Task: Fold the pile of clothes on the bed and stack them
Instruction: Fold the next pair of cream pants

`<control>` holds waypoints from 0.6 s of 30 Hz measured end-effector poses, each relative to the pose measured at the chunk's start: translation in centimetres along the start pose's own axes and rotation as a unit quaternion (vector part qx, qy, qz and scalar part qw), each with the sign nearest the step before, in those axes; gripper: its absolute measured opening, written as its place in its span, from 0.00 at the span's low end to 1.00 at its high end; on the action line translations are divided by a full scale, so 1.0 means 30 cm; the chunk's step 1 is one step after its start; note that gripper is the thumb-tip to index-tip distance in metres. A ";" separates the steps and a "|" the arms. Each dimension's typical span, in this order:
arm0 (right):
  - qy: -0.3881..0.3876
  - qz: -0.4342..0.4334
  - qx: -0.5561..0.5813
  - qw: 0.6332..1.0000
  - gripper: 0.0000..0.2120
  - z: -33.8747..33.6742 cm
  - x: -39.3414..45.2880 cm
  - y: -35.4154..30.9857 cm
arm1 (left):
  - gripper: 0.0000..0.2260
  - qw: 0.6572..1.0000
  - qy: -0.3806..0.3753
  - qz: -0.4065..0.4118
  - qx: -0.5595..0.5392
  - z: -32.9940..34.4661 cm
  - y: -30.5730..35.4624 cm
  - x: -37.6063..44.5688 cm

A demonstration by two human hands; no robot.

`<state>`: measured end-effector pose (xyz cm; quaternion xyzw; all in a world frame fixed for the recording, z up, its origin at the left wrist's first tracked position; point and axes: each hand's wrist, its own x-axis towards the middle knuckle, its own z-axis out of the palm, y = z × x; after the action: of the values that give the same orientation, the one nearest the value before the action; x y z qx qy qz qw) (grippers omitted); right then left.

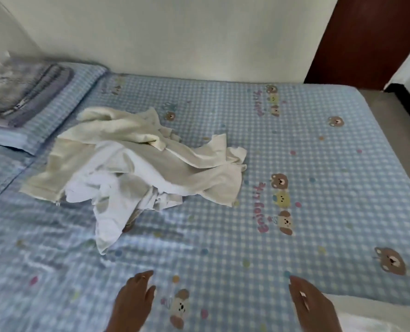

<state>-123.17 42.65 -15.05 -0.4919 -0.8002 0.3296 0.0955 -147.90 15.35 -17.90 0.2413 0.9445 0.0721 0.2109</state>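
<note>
A loose pile of clothes (pixel 136 164) in cream and white lies crumpled on the left-middle of the bed (pixel 295 152), which has a blue checked sheet with bear prints. One white piece trails out of the pile toward the near edge. My left hand (pixel 134 300) hovers over the sheet at the bottom centre, fingers relaxed and holding nothing. My right hand (pixel 309 303) is stretched out flat at the bottom right, also holding nothing. Both hands are well short of the pile.
A blue checked pillow (pixel 62 97) lies at the far left with a grey zipped item (pixel 29 97) on top. A pale wall (pixel 175 32) runs along the far side. A dark wooden door (pixel 367 39) stands at the top right, with grey floor (pixel 403 121) beside the bed.
</note>
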 end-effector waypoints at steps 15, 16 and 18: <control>-0.101 -0.293 -0.127 0.942 0.30 0.871 0.389 -1.439 | 0.22 0.988 0.139 -0.032 -0.058 -0.673 -0.839 0.529; -0.091 -0.297 -0.145 0.939 0.30 0.909 0.420 -1.489 | 0.23 0.988 0.138 -0.029 -0.062 -0.687 -0.874 0.552; -0.062 -0.300 -0.186 0.933 0.29 0.990 0.488 -1.598 | 0.23 0.987 0.137 -0.031 -0.076 -0.703 -0.964 0.607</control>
<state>-179.36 27.91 -10.47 -0.2161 -0.9619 0.1608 0.0471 -183.81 -1.77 -12.39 0.1829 0.9632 0.1698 0.0992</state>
